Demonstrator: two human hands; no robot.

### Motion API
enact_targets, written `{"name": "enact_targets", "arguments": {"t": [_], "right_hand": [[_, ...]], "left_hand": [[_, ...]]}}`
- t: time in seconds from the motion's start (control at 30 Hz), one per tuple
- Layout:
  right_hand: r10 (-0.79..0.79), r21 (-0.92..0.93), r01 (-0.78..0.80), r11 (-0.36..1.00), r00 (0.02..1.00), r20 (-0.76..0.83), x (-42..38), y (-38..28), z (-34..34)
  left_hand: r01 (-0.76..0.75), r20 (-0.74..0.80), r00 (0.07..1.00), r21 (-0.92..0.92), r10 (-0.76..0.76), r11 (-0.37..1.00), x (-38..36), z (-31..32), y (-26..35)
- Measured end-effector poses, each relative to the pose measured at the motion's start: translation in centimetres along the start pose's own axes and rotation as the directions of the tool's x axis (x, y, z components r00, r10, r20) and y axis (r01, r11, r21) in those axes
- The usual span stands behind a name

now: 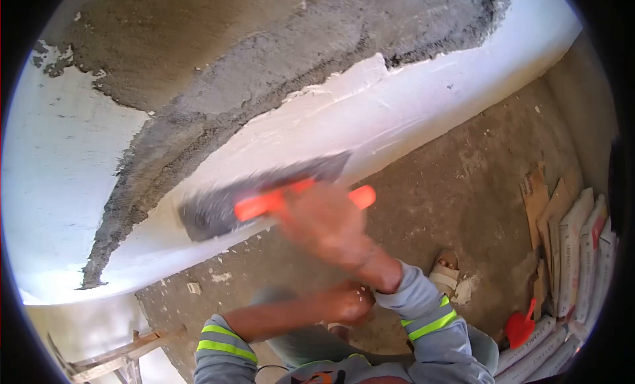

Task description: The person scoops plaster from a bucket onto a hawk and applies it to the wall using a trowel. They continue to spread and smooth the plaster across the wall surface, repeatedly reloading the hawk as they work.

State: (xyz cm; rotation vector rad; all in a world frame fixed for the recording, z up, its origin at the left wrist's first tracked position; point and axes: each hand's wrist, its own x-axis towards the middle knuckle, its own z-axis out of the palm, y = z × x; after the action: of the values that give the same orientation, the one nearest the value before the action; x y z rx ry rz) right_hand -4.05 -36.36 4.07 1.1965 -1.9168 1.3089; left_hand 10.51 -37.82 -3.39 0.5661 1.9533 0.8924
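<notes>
My right hand point(324, 222) grips the orange handle of a plastering trowel point(218, 209), motion-blurred, its grey blade laid against the white wall point(344, 119). Above the blade a band of rough grey cement point(218, 99) runs across the wall, with white plaster below it. My left hand point(344, 303) is curled shut just under my right wrist, touching the grey sleeve with its yellow reflective band; nothing shows in it.
Bare concrete floor point(463, 185) lies below the wall. Stacked bags point(582, 252) and cardboard lean at the right, with a red scoop point(520, 326) beside them. A sandalled foot point(444, 270) stands on the floor. Wooden planks point(112, 357) sit lower left.
</notes>
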Motion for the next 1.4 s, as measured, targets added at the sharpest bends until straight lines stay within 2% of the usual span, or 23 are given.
{"name": "enact_targets", "arguments": {"t": [0.07, 0.1, 0.13, 0.2, 0.23, 0.33, 0.4, 0.47, 0.53, 0.6, 0.63, 0.73, 0.83, 0.9, 0.93, 0.97, 1.03, 1.13, 1.17, 1.2, 1.23, 1.3, 1.4], "right_hand": [[-0.055, 0.054, 0.044, 0.998, 0.972, 0.230, -3.8, -0.1, 1.9], [-0.076, 0.067, 0.057, 0.996, 0.939, 0.336, -4.5, 0.3, 1.9], [-0.062, 0.066, 0.045, 0.997, 0.959, 0.275, -4.7, 1.3, 0.7], [-0.047, 0.064, 0.037, 0.997, 0.986, 0.160, -5.8, 4.6, -3.6], [-0.076, -0.039, 0.083, 0.996, 0.984, 0.158, -5.8, 7.2, -6.3], [-0.125, -0.325, 0.143, 0.935, 0.989, 0.078, -1.7, 14.3, -14.8], [-0.252, -0.412, 0.262, 0.873, 0.964, 0.081, 1.9, 17.2, -18.9], [-0.317, -0.472, 0.367, 0.802, 0.930, 0.184, 5.0, 19.0, -21.6], [-0.367, -0.489, 0.440, 0.753, 0.898, 0.243, 6.4, 21.4, -22.1], [-0.423, -0.466, 0.492, 0.735, 0.870, 0.252, 6.7, 23.7, -20.7], [-0.436, -0.429, 0.487, 0.761, 0.873, 0.219, 5.4, 24.4, -19.9], [-0.331, -0.388, 0.462, 0.797, 0.873, 0.359, -2.8, 26.2, -17.2], [-0.101, -0.330, 0.137, 0.934, 0.987, 0.123, -6.2, 25.1, -17.7], [0.086, -0.357, -0.106, 0.928, 0.994, -0.071, -4.0, 24.4, -20.7], [0.389, -0.077, -0.419, 0.905, 0.886, -0.253, -2.2, 24.1, -21.6], [0.673, 0.243, -0.629, 0.738, 0.662, -0.329, -0.2, 24.3, -22.1], [0.632, 0.259, -0.576, 0.775, 0.706, -0.319, 2.8, 25.8, -22.5], [0.568, 0.167, -0.546, 0.821, 0.810, -0.145, 4.3, 22.1, -18.6], [0.324, 0.045, -0.321, 0.946, 0.930, -0.171, 2.6, 21.4, -16.4], [0.056, -0.085, -0.072, 0.994, 0.981, -0.185, 0.8, 20.7, -14.2], [0.069, -0.112, -0.083, 0.990, 0.990, -0.123, -0.3, 18.2, -11.8], [0.010, -0.066, -0.011, 0.998, 1.000, -0.012, -4.2, 16.4, -7.9], [-0.080, -0.047, 0.087, 0.995, 0.987, 0.139, -7.1, 17.1, -8.3]], "left_hand": [[0.073, 0.126, 0.989, 0.019, -0.075, 0.997, 0.3, -0.3, 0.4], [0.051, 0.059, 0.997, 0.086, -0.056, 0.995, 0.1, -0.4, 0.7], [0.017, 0.001, 1.000, 0.160, -0.017, 0.987, 0.0, -0.6, 0.7], [0.006, -0.071, 0.997, 0.145, 0.005, 0.989, -0.4, -0.7, -0.4], [0.010, -0.111, 0.994, 0.124, 0.004, 0.992, -0.6, -0.9, -1.0], [0.297, 0.051, 0.952, 0.096, -0.303, 0.950, -1.4, -5.5, 2.8], [0.338, 0.052, 0.936, 0.146, -0.349, 0.930, -1.2, -6.7, 3.7], [0.377, 0.105, 0.914, 0.141, -0.393, 0.915, -0.6, -8.0, 5.0], [0.426, 0.206, 0.877, 0.090, -0.435, 0.900, 0.0, -10.0, 6.3], [0.450, 0.212, 0.859, 0.120, -0.465, 0.885, 0.3, -10.5, 6.6], [0.464, 0.216, 0.849, 0.135, -0.483, 0.876, 0.4, -10.7, 6.8], [0.459, 0.268, 0.848, 0.063, -0.458, 0.886, 1.4, -12.0, 8.8], [0.412, 0.096, 0.903, 0.076, -0.418, 0.908, 0.5, -9.3, 5.4], [0.440, 0.114, 0.889, 0.055, -0.444, 0.896, 0.5, -9.9, 5.7], [0.452, 0.130, 0.881, 0.044, -0.454, 0.891, 0.4, -10.2, 6.1], [0.461, 0.142, 0.876, 0.029, -0.460, 0.887, 0.4, -10.4, 6.6], [0.470, 0.159, 0.870, 0.012, -0.466, 0.882, 0.7, -11.0, 7.8], [0.393, 0.142, 0.913, -0.047, -0.383, 0.918, 0.0, -11.6, 8.3], [0.358, 0.076, 0.932, -0.042, -0.354, 0.933, -0.1, -11.2, 7.9], [0.325, 0.002, 0.946, -0.030, -0.325, 0.945, -0.1, -10.5, 7.2], [0.293, -0.062, 0.954, -0.015, -0.294, 0.956, -0.2, -10.0, 6.7], [0.313, 0.060, 0.947, 0.027, -0.314, 0.949, 1.4, -10.6, 7.1], [0.293, 0.162, 0.939, 0.082, -0.303, 0.953, 3.4, -10.0, 6.8]]}}
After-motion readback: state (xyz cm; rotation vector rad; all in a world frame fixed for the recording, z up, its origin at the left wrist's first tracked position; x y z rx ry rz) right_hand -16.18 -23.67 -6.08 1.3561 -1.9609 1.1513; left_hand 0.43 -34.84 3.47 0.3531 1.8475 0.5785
